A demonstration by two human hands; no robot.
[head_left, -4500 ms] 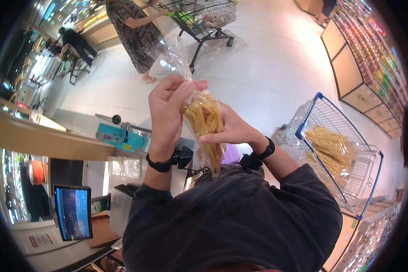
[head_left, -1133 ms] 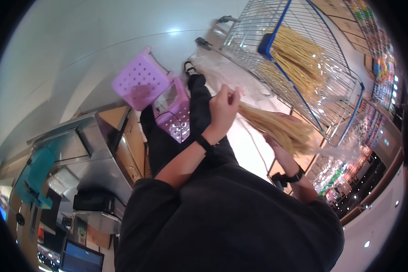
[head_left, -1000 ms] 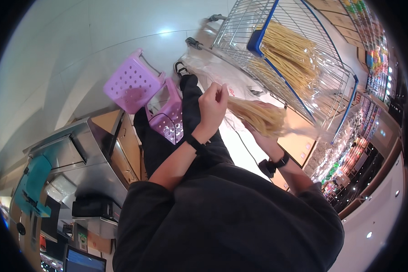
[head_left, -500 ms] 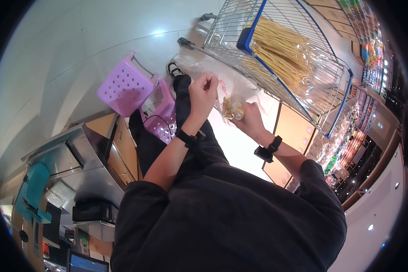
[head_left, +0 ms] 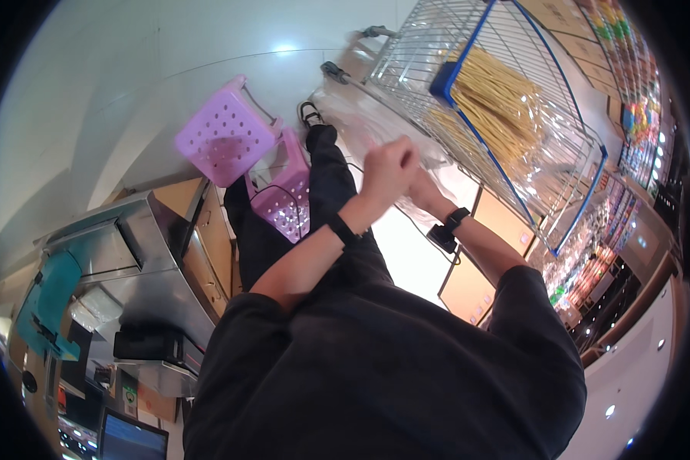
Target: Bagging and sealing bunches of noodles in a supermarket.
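My left hand [head_left: 389, 170] is closed, its fingers curled with a dark gap between them. What it pinches, if anything, I cannot make out. Just behind and to its right, touching or nearly touching, is my right hand [head_left: 425, 190]; its fingers are mostly hidden by the left one. Thin clear plastic [head_left: 431, 156] shows just beyond the hands. Under them spreads a bright white surface, overexposed. The small clear bag of yellow pieces from the earlier frame is out of sight, and the left hand covers the spot where it could be.
A wire shopping cart [head_left: 479, 165] with blue edging holds long yellow sticks [head_left: 498, 103] in clear plastic. Left of my legs stands a purple plastic chair [head_left: 226, 138] with round holes. A metal counter [head_left: 157, 230] and a monitor [head_left: 133, 437] lie at lower left; stocked shelves rise at right.
My left hand has moved right and down to meet my right hand. The bag of yellow pieces in my right hand has dropped from view. The whole scene has shifted slightly right.
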